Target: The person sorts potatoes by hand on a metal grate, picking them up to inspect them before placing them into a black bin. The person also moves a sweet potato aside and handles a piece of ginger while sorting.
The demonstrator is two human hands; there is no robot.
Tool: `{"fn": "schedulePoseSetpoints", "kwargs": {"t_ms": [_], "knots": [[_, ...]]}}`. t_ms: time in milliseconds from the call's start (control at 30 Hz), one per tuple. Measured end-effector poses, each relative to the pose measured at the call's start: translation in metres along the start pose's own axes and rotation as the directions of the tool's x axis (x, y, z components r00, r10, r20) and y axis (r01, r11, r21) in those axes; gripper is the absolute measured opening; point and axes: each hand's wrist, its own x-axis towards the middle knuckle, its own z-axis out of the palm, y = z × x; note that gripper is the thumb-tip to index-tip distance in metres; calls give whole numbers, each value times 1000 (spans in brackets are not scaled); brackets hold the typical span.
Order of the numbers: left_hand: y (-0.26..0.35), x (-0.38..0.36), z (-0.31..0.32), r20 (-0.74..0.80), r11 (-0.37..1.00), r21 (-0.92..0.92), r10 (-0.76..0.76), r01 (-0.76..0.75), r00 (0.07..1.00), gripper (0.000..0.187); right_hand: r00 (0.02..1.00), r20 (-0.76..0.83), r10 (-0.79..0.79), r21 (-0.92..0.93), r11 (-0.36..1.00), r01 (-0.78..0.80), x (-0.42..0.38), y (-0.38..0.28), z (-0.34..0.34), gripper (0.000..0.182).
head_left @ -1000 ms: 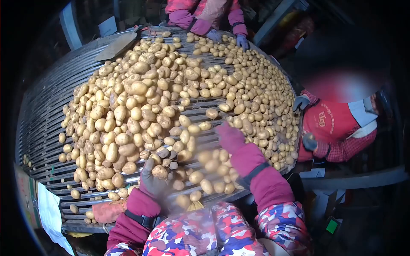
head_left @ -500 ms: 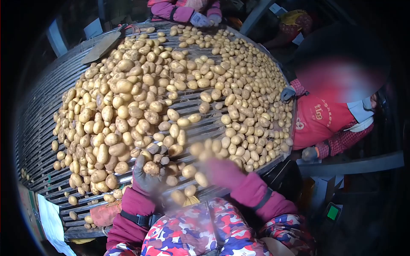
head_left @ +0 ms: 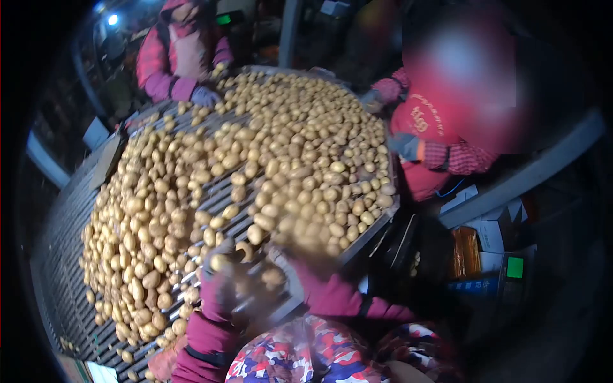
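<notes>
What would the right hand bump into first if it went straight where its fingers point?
The right hand would probably bump the potato just past its fingertips, but blur hides depth; it might pass above.

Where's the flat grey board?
In the head view, the flat grey board is at the upper left. It lies on the far left part of the slatted table, just beyond the big heap of potatoes.

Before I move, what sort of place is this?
Probably a sorting shed: potatoes heaped on a slatted table, co-workers standing around it, and cardboard boxes off to the right.
</notes>
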Motion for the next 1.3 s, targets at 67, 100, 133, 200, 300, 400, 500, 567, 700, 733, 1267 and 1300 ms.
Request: {"fn": "schedulePoseSetpoints", "kwargs": {"t_ms": [67, 100, 133, 200, 300, 400, 500, 567, 700, 733, 1267, 1300], "knots": [[-27, 16, 35, 189, 877, 367, 257, -311, 948, 50, 979, 159, -127, -964, -234, 126, -39, -41, 25, 38], [-22, 17, 60, 369, 640, 571, 358, -513, 858, 53, 970, 170, -172, -976, -165, 142, -47, -37, 16, 37], [-18, 14, 85, 557, 320, 669, 382, -671, 738, 55, 973, 123, -197, -990, 41, 133, -52, -39, 4, 37], [-33, 18, 103, 668, 329, 593, 311, -735, 677, 64, 971, 56, -234, -959, 259, 118, -73, -41, -24, 37], [-47, 14, 139, 778, 286, 537, 195, -794, 597, 60, 957, -26, -289, -888, 446, 110, -84, -43, -60, 36], [-56, 13, 174, 901, 173, 427, 5, -887, 435, 52, 940, -101, -325, -774, 619, 131, -99, -44, -88, 35], [-70, 8, 202, 953, 86, 300, -56, -950, 296, 58, 919, -181, -350, -595, 783, 181, -114, -42, -112, 35], [-84, 10, 216, 976, 116, 207, -92, -972, 197, 63, 905, -242, -350, -414, 881, 230, -128, -43, -129, 34], [-120, -1, 253, 967, 84, 15, -255, -996, -6, 68, 874, -358, -328, 54, 927, 370, -160, -30, -157, 34], [-135, -5, 262, 962, 14, -61, -267, -998, -63, 62, 864, -390, -319, 143, 906, 399, -169, -24, -164, 33], [-164, 13, 261, 925, 325, 0, -360, -946, -124, 52, 172, -946, 273, 304, 572, 762, -400, 158, -311, 30], [-172, 31, 230, 982, 347, 71, -191, -935, 4, 51, 151, -945, 291, 300, 583, 755, -402, 161, -322, 30]]}}
